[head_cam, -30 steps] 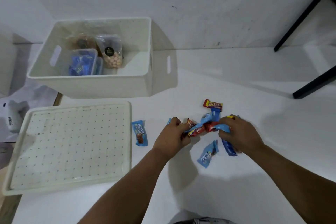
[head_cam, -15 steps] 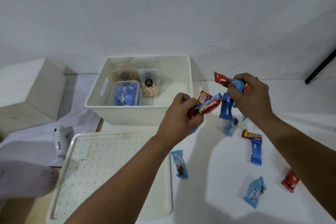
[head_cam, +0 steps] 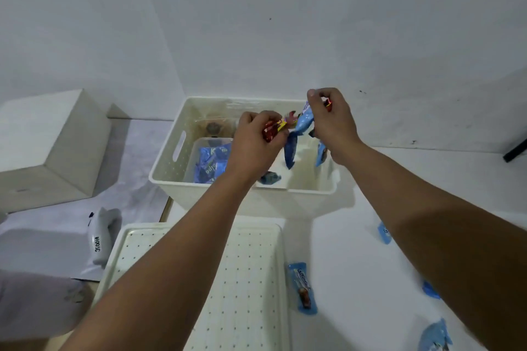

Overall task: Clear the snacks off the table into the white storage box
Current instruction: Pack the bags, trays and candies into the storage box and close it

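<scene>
Holding both fists over the open white storage box (head_cam: 310, 192), the person has carried two handfuls up from the table surface, where the same hands were gathering loose packets a second ago. The left hand (head_cam: 253, 145) is curled round a red and yellow wrapper (head_cam: 275, 129); the right hand (head_cam: 332, 122) pinches several blue packets (head_cam: 293, 145) that dangle below it, inside the line of the box rim. One small blue packet (head_cam: 269, 178) lies on the box floor beneath the left wrist; whether it has just dropped cannot be told. Nothing else appears released: both hands remain closed on their loads. Judgement: the carry is complete and the drop is the step in hand; letting go from this height should land the packets inside, though the dangling ones near the right wall could catch the rim. Further left in the box sits a clear tub (head_cam: 209, 161) of blue packets, with bagged snacks at the far wall. On the table (head_cam: 356, 265), near the viewer, a blue chocolate-bar packet (head_cam: 302, 288) lies just beside the perforated white lid (head_cam: 236, 279), and at least three more blue packets show beyond the right forearm, partly hidden. The task is therefore partway done; another gathering pass is needed. To the far left stand a white block (head_cam: 51, 145) and a grey handheld device (head_cam: 102, 236), off the table.
</scene>
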